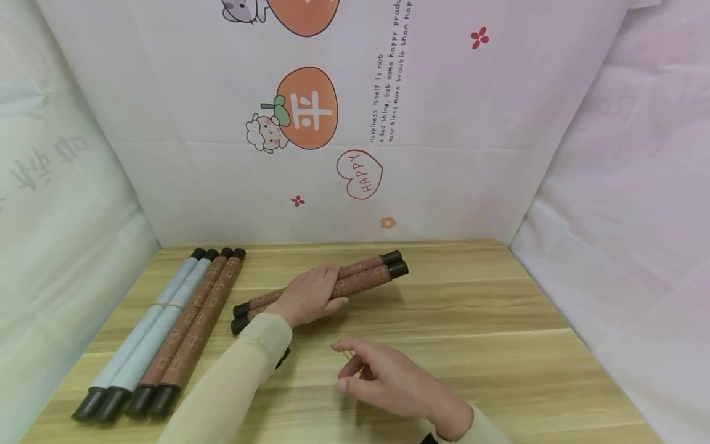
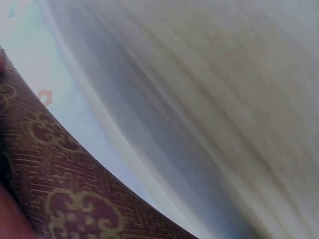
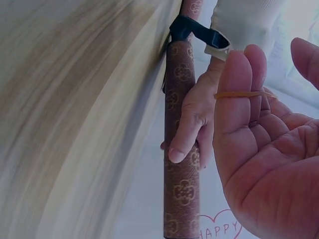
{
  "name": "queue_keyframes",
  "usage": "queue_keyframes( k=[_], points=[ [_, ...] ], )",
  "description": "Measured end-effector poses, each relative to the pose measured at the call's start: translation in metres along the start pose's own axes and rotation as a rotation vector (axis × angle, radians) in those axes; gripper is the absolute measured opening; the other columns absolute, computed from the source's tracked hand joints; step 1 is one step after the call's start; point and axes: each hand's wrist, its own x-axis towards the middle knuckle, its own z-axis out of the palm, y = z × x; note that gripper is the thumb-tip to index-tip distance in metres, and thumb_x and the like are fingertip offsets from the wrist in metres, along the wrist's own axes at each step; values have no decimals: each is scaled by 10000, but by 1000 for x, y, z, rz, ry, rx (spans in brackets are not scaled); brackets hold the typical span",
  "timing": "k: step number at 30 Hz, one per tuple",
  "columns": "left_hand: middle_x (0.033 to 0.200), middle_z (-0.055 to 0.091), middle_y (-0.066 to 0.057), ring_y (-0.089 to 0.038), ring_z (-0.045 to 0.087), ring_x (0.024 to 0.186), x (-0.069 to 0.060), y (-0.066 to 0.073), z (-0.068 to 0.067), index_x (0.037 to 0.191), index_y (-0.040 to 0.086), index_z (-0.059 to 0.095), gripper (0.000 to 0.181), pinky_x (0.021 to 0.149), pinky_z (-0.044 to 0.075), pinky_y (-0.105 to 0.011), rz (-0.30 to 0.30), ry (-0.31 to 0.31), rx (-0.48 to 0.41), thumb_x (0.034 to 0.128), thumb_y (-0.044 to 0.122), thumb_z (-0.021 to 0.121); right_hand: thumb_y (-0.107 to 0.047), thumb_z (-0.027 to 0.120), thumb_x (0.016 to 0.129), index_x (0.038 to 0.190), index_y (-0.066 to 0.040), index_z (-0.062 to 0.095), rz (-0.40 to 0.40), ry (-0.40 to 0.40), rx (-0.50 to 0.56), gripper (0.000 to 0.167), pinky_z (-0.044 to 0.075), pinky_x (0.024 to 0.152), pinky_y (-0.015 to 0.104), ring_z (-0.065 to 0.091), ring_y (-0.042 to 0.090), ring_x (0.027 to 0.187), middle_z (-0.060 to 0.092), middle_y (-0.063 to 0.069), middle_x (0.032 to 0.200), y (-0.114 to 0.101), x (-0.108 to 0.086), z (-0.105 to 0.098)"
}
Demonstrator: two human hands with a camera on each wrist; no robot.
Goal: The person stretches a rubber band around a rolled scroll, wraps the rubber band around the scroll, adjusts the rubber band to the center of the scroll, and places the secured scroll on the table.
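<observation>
My left hand (image 1: 310, 293) grips a pair of brown patterned scrolls (image 1: 363, 280) with black end knobs, lying side by side and slanting up to the right. The fingers reach over the far side, with the thumb on the near side. Close up in the left wrist view is one scroll's gold-patterned surface (image 2: 75, 174). My right hand (image 1: 396, 379) is nearer the front, apart from the scrolls. A thin tan rubber band (image 3: 241, 93) loops around its extended fingers, as the right wrist view shows; the thumb stands away from them.
At the left of the wooden table (image 1: 471, 345) lie two light blue scrolls (image 1: 135, 336) with a thin band (image 1: 168, 304) across them. Two more brown scrolls (image 1: 185, 336) lie alongside. A printed white cloth (image 1: 444, 185) hangs behind, with white cloth on both sides.
</observation>
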Motion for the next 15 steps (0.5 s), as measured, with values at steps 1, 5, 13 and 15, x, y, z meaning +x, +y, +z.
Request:
queue_keyframes(
  k=[1, 5, 13, 15],
  points=[
    [1332, 639, -164, -316, 655, 1170, -1, 0, -1, 1507, 28, 461, 718, 979, 553, -493, -2, 11, -6, 1008, 519, 623, -426, 636, 1036, 1488, -267, 521, 0, 4, -2, 493, 542, 803, 231, 682, 43, 897, 740, -114, 1094, 0, 0, 0],
    [1262, 660, -146, -291, 672, 1099, -3, 1, -5, 1489, 39, 469, 703, 916, 574, -480, -8, 37, -29, 988, 488, 672, -442, 633, 1033, 1491, -280, 518, 8, 12, -9, 499, 540, 792, 231, 684, 46, 880, 738, -132, 1089, 0, 0, -2],
    [1285, 663, -145, -281, 674, 1128, -13, 3, -8, 1517, 64, 460, 792, 940, 577, -462, 6, 74, -14, 935, 519, 745, -423, 622, 1042, 1501, -281, 516, 68, 37, 34, 491, 554, 745, 251, 686, 84, 862, 735, -80, 1133, 0, -1, -8],
    [1297, 662, -156, -292, 674, 1137, -16, 4, -9, 1530, 65, 452, 833, 948, 575, -470, -1, 82, -27, 913, 529, 766, -420, 604, 1053, 1500, -283, 514, 91, 53, 53, 477, 563, 752, 263, 691, 100, 887, 724, -72, 1154, -1, -2, -11]
  ],
)
